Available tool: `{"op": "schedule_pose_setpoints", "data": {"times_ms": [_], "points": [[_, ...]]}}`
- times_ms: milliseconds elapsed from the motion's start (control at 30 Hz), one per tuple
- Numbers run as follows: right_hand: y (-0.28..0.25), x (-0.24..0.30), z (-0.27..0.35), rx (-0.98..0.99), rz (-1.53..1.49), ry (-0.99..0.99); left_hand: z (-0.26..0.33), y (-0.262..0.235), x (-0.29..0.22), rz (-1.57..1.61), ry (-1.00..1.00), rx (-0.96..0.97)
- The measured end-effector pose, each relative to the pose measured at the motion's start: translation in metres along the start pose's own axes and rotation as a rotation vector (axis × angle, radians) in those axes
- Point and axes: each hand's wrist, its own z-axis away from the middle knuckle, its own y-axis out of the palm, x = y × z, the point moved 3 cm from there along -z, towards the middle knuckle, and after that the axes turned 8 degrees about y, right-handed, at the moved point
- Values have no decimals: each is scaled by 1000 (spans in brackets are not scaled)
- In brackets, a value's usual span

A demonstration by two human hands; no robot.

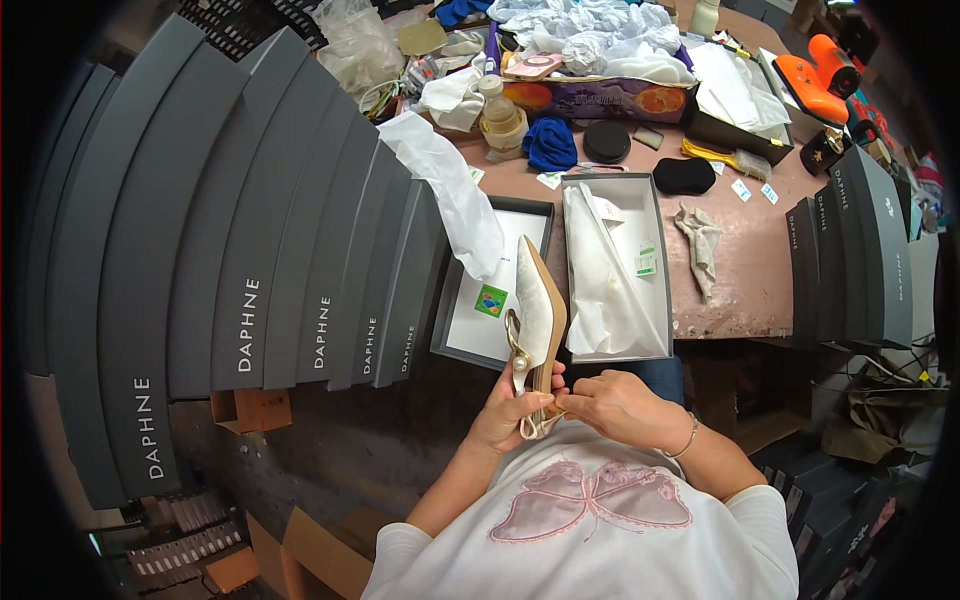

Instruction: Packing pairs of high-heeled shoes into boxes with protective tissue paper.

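Observation:
A pale slingback shoe with a pointed toe, tan sole and pearl ornament stands tilted in front of my body, toe pointing away. My left hand is wrapped round its heel end. From the right, my right hand closes its fingers at the heel strap; the exact pinch is partly hidden. Behind the shoe lies a grey-edged box lid holding a small green packet. Beside it, an open shoe box contains white tissue paper and a green-and-white label.
Tall stacks of grey shoe boxes crowd the left, with another stack at right. Crumpled tissue leans over the lid. Farther back are a blue cloth, a black round lid, a brush and a rag.

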Motion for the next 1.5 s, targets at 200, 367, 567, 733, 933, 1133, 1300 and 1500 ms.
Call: {"op": "schedule_pose_setpoints", "data": {"times_ms": [200,367,567,733,933,1133,1300,1500], "points": [[-5,-4,0,-12,-57,33,0,7,-2,60,15,13],[-7,-6,-1,16,-53,72,-7,2,3,219,-57,-55],[-31,-39,-1,-224,-515,436,-29,5,-14,299,35,-35],[-2,-95,-11,-387,-77,436,-43,2,-33,303,56,-5],[19,-142,-28,-125,108,825,-82,-40,-85,-826,722,-294],[-25,-118,-26,-421,-848,616,-52,32,-49,-965,750,38],[-30,-60,-17,-396,-483,503,-78,41,23,-540,567,-7],[-99,-40,-22,-730,207,75,-61,40,4,-130,407,-115]]}}
